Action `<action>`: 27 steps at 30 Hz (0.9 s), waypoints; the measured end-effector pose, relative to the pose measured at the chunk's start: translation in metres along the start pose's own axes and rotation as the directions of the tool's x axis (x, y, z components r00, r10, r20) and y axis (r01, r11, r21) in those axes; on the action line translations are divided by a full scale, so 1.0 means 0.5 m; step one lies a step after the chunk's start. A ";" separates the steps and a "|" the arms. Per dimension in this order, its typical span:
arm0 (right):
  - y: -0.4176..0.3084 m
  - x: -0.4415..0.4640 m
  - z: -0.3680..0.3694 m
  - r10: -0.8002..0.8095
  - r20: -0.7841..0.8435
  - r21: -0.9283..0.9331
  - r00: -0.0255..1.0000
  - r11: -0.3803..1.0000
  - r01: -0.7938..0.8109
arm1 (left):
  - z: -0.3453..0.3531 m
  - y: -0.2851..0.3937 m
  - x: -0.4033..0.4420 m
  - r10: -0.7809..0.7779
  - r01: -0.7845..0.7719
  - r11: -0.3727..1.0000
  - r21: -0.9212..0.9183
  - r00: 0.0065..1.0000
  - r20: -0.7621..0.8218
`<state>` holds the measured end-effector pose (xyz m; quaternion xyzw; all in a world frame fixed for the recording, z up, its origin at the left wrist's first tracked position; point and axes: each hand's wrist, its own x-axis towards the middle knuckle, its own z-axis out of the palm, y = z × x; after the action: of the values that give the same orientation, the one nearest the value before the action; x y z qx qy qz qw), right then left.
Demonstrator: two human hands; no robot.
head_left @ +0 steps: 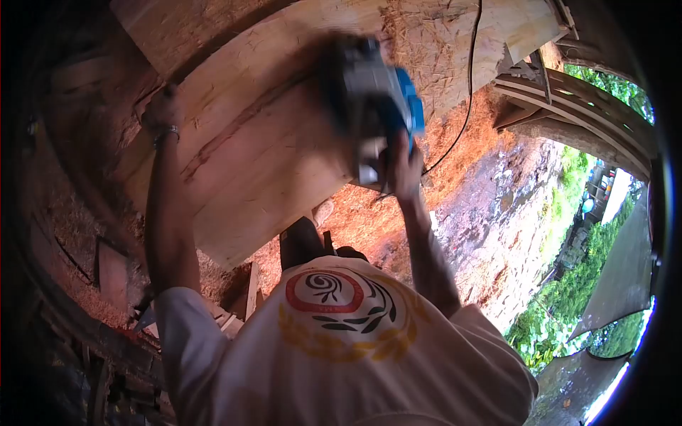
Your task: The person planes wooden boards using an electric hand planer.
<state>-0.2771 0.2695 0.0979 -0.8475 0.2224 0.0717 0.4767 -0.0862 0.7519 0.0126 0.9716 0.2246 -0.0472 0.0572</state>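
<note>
A blue and grey power tool [376,92], blurred by motion, sits on a wide pale wooden board [284,142]. My right hand [403,167] is wrapped round the tool's near end, its fingers partly smeared. At the board's left edge is my left hand [162,113], dark and blurred, with a band at the wrist; its fingers are too unclear to make out. Wood shavings lie on the board's upper right part. A black cord [470,92] hangs down past the board's right side and bends toward the tool.
Orange wood shavings [455,149] cover the ground beyond the board. Curved wooden pieces [575,113] stand at the upper right. Wood offcuts [249,291] lie below the board's near edge. Another board [177,28] is at the top left. Green plants [561,305] show at the right.
</note>
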 end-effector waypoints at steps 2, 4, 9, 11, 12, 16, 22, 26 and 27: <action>0.123 -0.185 -0.037 0.061 -0.038 0.056 0.997 0.997 -0.058 | 0.010 -0.001 0.013 -0.045 0.045 0.999 -0.003 0.998 0.051; 0.125 -0.312 -0.062 0.295 -0.046 0.500 0.954 0.834 -0.233 | 0.003 0.005 0.004 -0.062 0.063 0.998 -0.025 0.998 0.031; 0.117 -0.334 -0.073 0.090 -0.206 0.226 0.974 0.973 -0.042 | 0.019 -0.006 0.010 -0.028 0.027 0.998 -0.059 0.999 -0.019; 0.059 -0.261 -0.076 0.031 -0.229 0.113 0.973 0.994 -0.006 | 0.045 -0.023 0.020 0.000 -0.005 0.998 -0.056 0.996 -0.084; 0.038 -0.216 -0.074 0.026 -0.220 0.102 0.975 0.995 -0.004 | 0.040 -0.020 0.022 -0.014 0.010 0.998 -0.055 0.998 -0.061; 0.044 0.010 -0.057 -0.267 -0.140 -0.157 0.954 0.957 0.245 | -0.003 0.006 -0.009 -0.015 0.012 0.998 -0.065 0.999 -0.045; -0.183 0.354 0.000 -0.127 -0.059 0.409 0.990 0.902 0.140 | 0.019 -0.011 0.003 0.020 -0.025 0.998 -0.053 0.996 -0.082; -0.283 0.444 0.015 -0.145 -0.076 0.348 0.987 0.923 0.162 | 0.014 -0.015 -0.001 0.058 -0.062 0.995 -0.082 0.997 -0.049; -0.291 0.452 0.015 -0.161 -0.053 0.447 0.986 0.879 0.167 | 0.016 -0.015 -0.011 0.053 -0.056 0.995 -0.083 0.998 -0.038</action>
<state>-0.0102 0.2710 0.1314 -0.7303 0.1636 -0.0282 0.6627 -0.0949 0.7554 0.0047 0.9749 0.2007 -0.0186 0.0950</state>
